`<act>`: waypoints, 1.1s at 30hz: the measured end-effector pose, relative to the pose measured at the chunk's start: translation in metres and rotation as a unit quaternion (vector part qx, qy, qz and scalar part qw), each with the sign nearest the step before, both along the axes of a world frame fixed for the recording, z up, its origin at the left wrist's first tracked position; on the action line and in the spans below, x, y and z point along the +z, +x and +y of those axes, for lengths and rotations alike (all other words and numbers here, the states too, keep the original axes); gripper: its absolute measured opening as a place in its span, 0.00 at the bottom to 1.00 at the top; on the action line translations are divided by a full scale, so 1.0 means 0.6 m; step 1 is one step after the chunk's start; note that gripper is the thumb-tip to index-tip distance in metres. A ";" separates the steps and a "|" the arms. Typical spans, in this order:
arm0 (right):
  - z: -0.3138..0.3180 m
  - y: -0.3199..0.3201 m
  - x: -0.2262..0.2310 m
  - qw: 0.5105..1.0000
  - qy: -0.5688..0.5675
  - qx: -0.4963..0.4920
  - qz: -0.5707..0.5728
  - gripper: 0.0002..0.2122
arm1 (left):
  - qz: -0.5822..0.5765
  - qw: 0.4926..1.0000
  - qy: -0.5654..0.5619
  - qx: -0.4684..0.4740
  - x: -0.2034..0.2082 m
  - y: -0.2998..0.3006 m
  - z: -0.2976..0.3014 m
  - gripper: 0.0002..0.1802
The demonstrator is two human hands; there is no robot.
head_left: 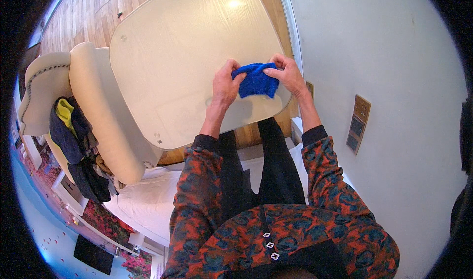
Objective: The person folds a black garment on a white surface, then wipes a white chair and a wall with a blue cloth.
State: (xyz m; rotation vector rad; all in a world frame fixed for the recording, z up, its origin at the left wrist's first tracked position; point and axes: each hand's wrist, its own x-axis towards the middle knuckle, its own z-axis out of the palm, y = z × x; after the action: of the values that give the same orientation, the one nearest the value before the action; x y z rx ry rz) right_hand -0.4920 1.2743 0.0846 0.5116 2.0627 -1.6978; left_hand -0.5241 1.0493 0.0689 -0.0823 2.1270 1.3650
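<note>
1. Left hand [227, 86]: I pinch the blue cloth [258, 85] near its upper left corner, thumb against fingers.
2. Right hand [290, 77]: I grip the upper right corner likewise.
3. I hold it over the pale table [182, 57], near its right edge.
4. Dark clothes [69, 138] lie on the cream chair [93, 111].

Blue cloth [258, 82], cream table [189, 57], red-and-teal patterned sleeves [197, 185]

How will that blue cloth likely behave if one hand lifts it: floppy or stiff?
The blue cloth is probably floppy, as its upper edge bunches between the left hand and right hand. It should be light, being barely bigger than a hand. Its fuzzy-looking surface suggests little slipping.
</note>
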 end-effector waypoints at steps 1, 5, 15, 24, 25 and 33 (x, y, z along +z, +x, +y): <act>-0.005 0.001 -0.001 1.000 0.004 -0.020 0.004 0.10 | -0.009 1.000 -0.004 -0.001 0.004 0.002 0.002 0.15; -0.035 0.004 0.008 0.910 0.366 -0.069 0.182 0.16 | 0.209 0.968 -0.133 -0.036 0.031 0.008 0.012 0.25; -0.177 0.052 -0.047 0.851 0.497 0.024 0.168 0.38 | 0.277 0.954 -0.075 -0.082 -0.010 0.091 0.002 0.49; -0.087 -0.071 -0.056 0.831 0.470 0.123 0.271 0.38 | 0.271 0.915 -0.297 -0.029 -0.035 0.017 -0.104 0.50; -0.090 -0.070 -0.050 0.825 0.475 0.140 0.272 0.38 | 0.258 0.918 -0.300 -0.044 -0.040 0.014 -0.113 0.53; -0.241 -0.079 -0.079 0.856 0.470 -0.020 0.214 0.45 | 0.210 0.930 -0.290 -0.085 -0.044 0.006 -0.108 0.66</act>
State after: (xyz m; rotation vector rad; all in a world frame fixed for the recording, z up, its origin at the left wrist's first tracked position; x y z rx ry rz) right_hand -0.5393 1.1297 0.0372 0.4649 3.1852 -0.7186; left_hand -0.5204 0.9844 0.0426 0.1716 2.7651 0.6528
